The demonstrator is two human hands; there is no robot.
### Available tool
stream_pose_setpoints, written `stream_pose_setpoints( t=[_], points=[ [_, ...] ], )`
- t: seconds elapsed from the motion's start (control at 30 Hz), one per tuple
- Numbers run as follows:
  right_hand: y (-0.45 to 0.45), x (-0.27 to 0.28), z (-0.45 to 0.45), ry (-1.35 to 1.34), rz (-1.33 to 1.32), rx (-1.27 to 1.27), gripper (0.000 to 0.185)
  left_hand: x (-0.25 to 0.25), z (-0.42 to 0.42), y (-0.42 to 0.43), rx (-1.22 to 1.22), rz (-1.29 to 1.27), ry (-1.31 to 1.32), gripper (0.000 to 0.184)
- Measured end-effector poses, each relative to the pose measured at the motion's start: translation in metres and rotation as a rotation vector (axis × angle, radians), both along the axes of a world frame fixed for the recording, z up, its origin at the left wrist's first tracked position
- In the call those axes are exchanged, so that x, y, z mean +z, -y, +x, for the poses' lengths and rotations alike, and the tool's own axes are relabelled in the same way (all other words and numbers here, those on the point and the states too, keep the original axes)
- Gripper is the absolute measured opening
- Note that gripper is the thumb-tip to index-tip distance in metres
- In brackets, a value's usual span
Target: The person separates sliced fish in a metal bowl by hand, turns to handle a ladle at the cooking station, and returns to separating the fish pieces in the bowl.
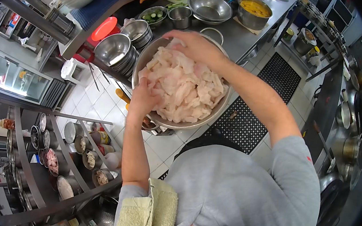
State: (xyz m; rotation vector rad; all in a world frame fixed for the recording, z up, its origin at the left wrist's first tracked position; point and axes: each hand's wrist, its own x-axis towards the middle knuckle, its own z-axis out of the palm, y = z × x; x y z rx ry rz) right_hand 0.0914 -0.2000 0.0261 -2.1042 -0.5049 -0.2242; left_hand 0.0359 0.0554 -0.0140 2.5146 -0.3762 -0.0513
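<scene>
We see our left hand [146, 96] at the near-left side of the heap, fingers bent and sunk among the pale pieces [188, 85], its forearm running straight out from the body. Our right hand [193, 47] arches over the far side, wrist bent, the forearm slanting across from the right. Both are partly curled; we cannot tell whether either grips any. The pieces fill a large metal bowl [179, 125]. Beyond stand stacked bowls [112, 49] and a steel counter [236, 39].
</scene>
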Motion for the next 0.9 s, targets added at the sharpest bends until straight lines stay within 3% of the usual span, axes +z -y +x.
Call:
stream_pose_setpoints(
  t=[0.2, 0.27, 0.33, 0.4, 0.47, 0.53, 0.7, 0.77, 0.9],
  points=[
    [0.016, -0.006, -0.005, 0.257, -0.171, 0.020, 0.032, 0.006, -0.010, 0.002, -0.027, -0.031, 0.039, 0.042],
    [0.012, 0.002, -0.020, 0.201, -0.121, 0.066, 0.032, 0.005, -0.004, -0.008, -0.008, -0.219, -0.173, 0.043],
    [-0.002, -0.002, -0.039, 0.168, -0.059, 0.114, 0.033, 0.011, -0.002, -0.011, -0.005, -0.259, -0.227, 0.045],
    [-0.015, -0.007, -0.054, 0.136, 0.000, 0.161, 0.034, 0.000, 0.009, -0.016, -0.062, -0.599, -0.331, 0.045],
    [-0.028, -0.015, -0.062, -0.017, 0.109, 0.202, 0.034, 0.016, 0.007, -0.006, -0.102, -0.645, -0.346, 0.050],
    [-0.036, -0.011, -0.065, 0.002, 0.180, 0.202, 0.035, 0.029, 0.001, 0.006, -0.229, -0.933, -0.331, 0.057],
    [-0.030, -0.019, -0.049, 0.093, 0.161, 0.166, 0.038, 0.029, 0.013, 0.004, -0.201, -0.869, -0.346, 0.055],
    [-0.031, -0.014, -0.051, -0.104, 0.293, 0.191, 0.038, 0.032, 0.011, 0.008, -0.152, -0.870, -0.353, 0.051],
    [-0.028, -0.011, -0.030, -0.157, 0.305, 0.226, 0.037, 0.044, 0.010, 0.010, -0.105, -1.018, -0.261, 0.049]
  ],
)
